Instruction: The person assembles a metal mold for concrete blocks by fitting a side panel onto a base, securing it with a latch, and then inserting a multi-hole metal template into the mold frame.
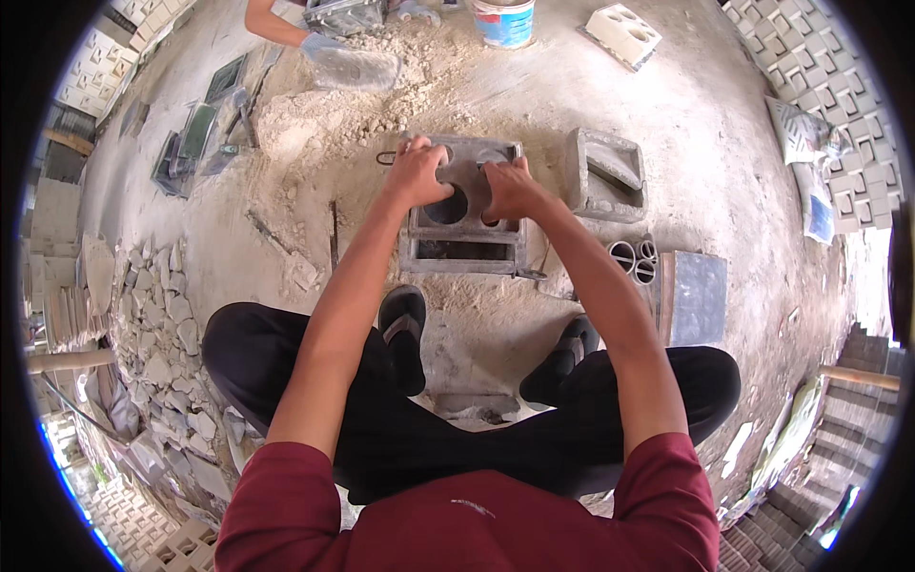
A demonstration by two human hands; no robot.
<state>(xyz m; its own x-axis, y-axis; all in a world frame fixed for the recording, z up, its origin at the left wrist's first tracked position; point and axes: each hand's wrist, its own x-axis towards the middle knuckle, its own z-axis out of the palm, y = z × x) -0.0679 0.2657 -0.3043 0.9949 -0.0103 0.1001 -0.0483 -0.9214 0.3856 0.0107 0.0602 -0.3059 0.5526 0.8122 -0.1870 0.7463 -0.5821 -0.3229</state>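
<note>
A grey plate with round holes (463, 173) lies in a box-shaped mould (464, 266) on the floor before me. My left hand (419, 173) grips the plate at its left side, thumb by the large dark hole. Fingers of my right hand (512, 188) curl over the plate's right part, around its holes; their tips are partly hidden. A dark slot shows at the mould's near side. Wire loops stick out at the mould's left and at its near right corner. Both forearms reach forward between my bent knees.
Right of the mould are a rectangular tray (578, 191), several short pipe rings (621, 255) and a flat grey board (698, 298). Sandy powder (295, 129) lies ahead on the left. Another person's gloved hand (319, 45) is near a bucket (505, 24). Broken pieces (157, 315) are heaped at left.
</note>
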